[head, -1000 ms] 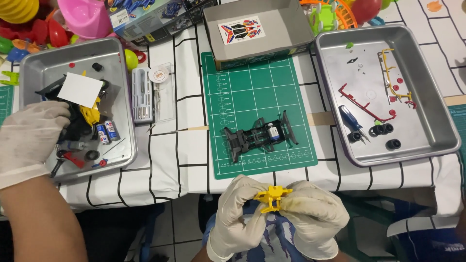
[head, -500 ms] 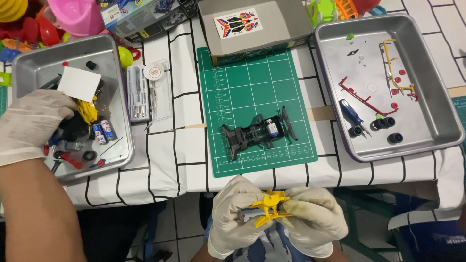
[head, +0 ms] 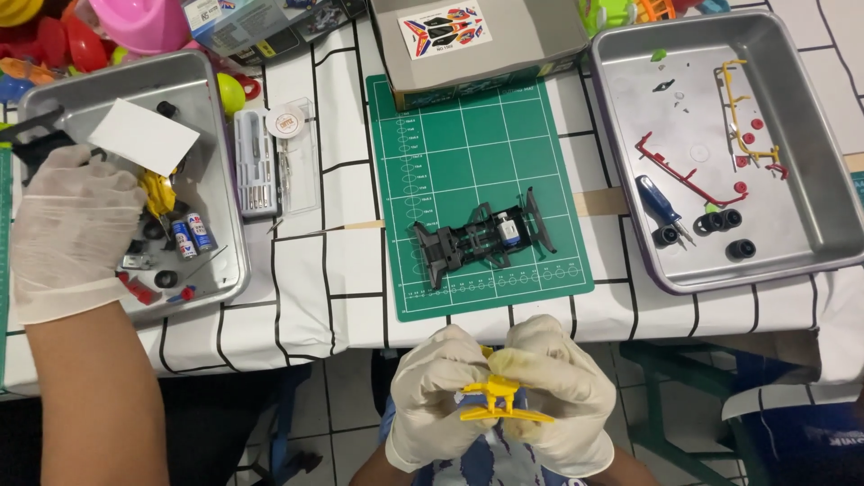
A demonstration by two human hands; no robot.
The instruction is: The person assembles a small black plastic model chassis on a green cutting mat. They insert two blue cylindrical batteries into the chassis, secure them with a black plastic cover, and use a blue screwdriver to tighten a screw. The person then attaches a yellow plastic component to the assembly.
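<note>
yellow part (head: 501, 399): small plastic piece with flat wings, held below the table edge, over my lap, pinched between both my gloved hands. my left hand (head: 438, 396): fingers closed on the part's left side. my right hand (head: 556, 391): fingers closed on its right side and top; the two hands touched each other above the part.

chassis (head: 483, 238): black toy-car frame, no wheels, lay on the green mat (head: 468, 135), near its front edge, just beyond my hands.

box (head: 531, 31): grey cardboard, at the mat's far edge, with a sticker sheet (head: 446, 27) on top.

right tray (head: 828, 225): metal, held a blue screwdriver (head: 660, 202), black wheels (head: 720, 220), a red sprue (head: 679, 171) and a yellow sprue (head: 740, 108).

left tray (head: 202, 90): metal, held a white card (head: 144, 137), batteries (head: 192, 236), small black and red bits. another person's gloved hand (head: 67, 229) rested in this tray, palm down over the parts; i could not tell whether it gripped anything.

tool case (head: 256, 162): clear, lay between left tray and mat on the checked cloth (head: 342, 261).
</note>
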